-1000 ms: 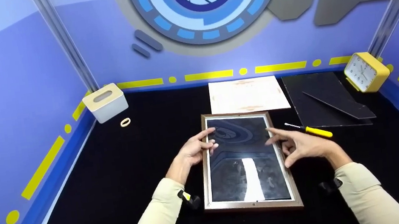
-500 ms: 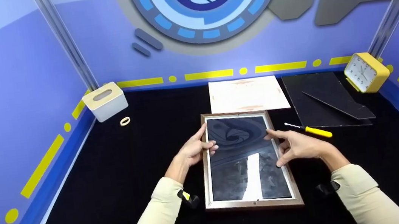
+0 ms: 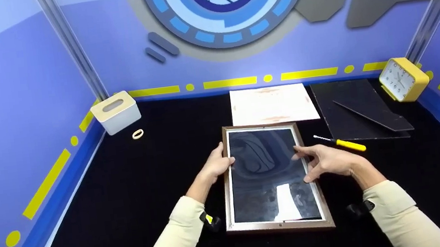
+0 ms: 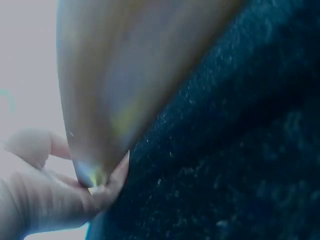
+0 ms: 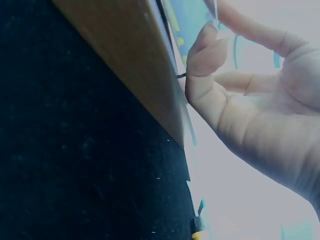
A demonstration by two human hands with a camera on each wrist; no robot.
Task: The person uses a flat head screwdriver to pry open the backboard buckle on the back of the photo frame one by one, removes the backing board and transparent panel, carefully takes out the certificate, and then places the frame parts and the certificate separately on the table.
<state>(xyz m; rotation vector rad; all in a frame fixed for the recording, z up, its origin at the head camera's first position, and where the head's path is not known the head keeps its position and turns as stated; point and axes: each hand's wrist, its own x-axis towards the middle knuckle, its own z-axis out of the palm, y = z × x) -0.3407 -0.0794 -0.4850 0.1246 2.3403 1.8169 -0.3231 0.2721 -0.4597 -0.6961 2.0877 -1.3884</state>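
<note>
A brown rectangular picture frame (image 3: pixel 281 228) lies on the black table with its dark, glossy pane (image 3: pixel 270 193) facing up. My left hand (image 3: pixel 214 166) grips the left side of the frame, thumb over the rim. In the left wrist view, thumb and fingers close round the edge of the frame (image 4: pixel 100 90). Over the right side, my right hand (image 3: pixel 329 160) touches the pane near its inner edge with spread fingertips and thumb. In the right wrist view, the right hand (image 5: pixel 250 95) reaches above the brown side of the frame (image 5: pixel 125 55); exact contact is hard to see.
A yellow-handled screwdriver (image 3: pixel 350 145) lies right of the frame. Behind are a white printed sheet (image 3: pixel 274 104), a black backing board (image 3: pixel 350 90) with a propped flap, and a yellow clock (image 3: pixel 403 79). At left are a tissue box (image 3: pixel 120 117) and a tape ring (image 3: pixel 137 134).
My left fingers have drawn back from over the pane to the frame's outer left side. My right thumb has moved slightly inward, onto the pane's edge. The frame has hardly moved.
</note>
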